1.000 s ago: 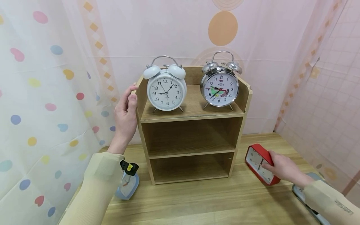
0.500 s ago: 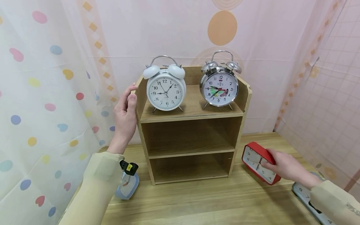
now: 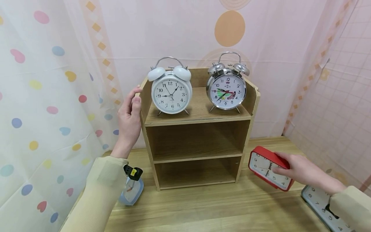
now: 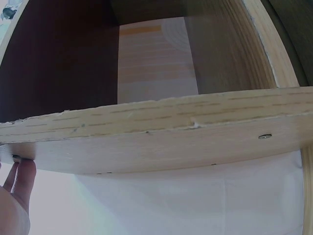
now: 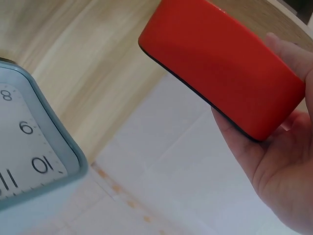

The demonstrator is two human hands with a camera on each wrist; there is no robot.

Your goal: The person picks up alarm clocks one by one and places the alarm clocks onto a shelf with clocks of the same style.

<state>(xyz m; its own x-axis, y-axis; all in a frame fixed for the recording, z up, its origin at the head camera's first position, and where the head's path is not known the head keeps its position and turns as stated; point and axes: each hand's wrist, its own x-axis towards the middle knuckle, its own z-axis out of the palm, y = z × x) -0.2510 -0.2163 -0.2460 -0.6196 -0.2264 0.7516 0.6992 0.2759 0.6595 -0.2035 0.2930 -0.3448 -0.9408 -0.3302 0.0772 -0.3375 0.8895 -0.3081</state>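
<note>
My right hand point(image 3: 304, 170) grips a red square alarm clock point(image 3: 268, 158) by its top right part, thumb over the white face. In the right wrist view the red side of that clock point(image 5: 220, 63) lies against the palm. The clock is tilted, right of the wooden shelf point(image 3: 200, 158). My left hand point(image 3: 130, 119) touches the outer face of the shelf's left side panel. In the left wrist view the fingertips point(image 4: 24, 178) press on this panel point(image 4: 161, 152). On the top board stand a white twin-bell alarm clock point(image 3: 172, 93) and a silver twin-bell alarm clock point(image 3: 227, 90).
A grey-blue square clock point(image 3: 318, 203) lies face up at the right, partly under the right sleeve. Beside the left wrist, a light blue clock point(image 3: 131, 191) stands on the wooden table point(image 3: 203, 209). Patterned curtains point(image 3: 124, 25) hang behind and at both sides.
The red clock has tilted a little further and its face shows more. My right forearm has shifted right, uncovering more of the grey-blue clock. The left hand has stayed put.
</note>
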